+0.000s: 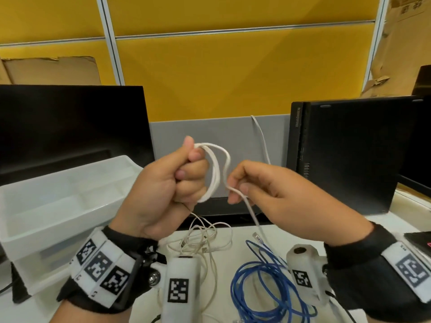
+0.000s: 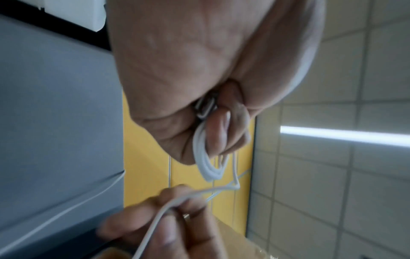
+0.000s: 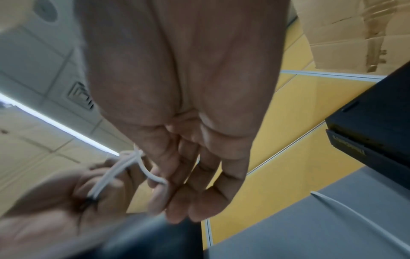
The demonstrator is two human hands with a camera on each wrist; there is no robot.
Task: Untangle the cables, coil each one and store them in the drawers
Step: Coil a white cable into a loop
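My left hand (image 1: 177,178) is raised above the desk in a fist, gripping a small coil of white cable (image 1: 215,173); the left wrist view shows the loops (image 2: 206,163) hanging from the curled fingers. My right hand (image 1: 242,183) pinches the free strand of the same white cable (image 1: 250,208) just right of the coil, and that strand (image 3: 153,175) runs between the two hands. On the desk below lie a tangle of beige cables (image 1: 200,241) and a loose blue network cable (image 1: 263,283).
An open white plastic drawer (image 1: 46,201) sits on the left of the desk, in front of a black monitor (image 1: 70,127). A black computer case (image 1: 345,155) stands to the right. Another white cable (image 1: 262,136) hangs down the grey partition behind.
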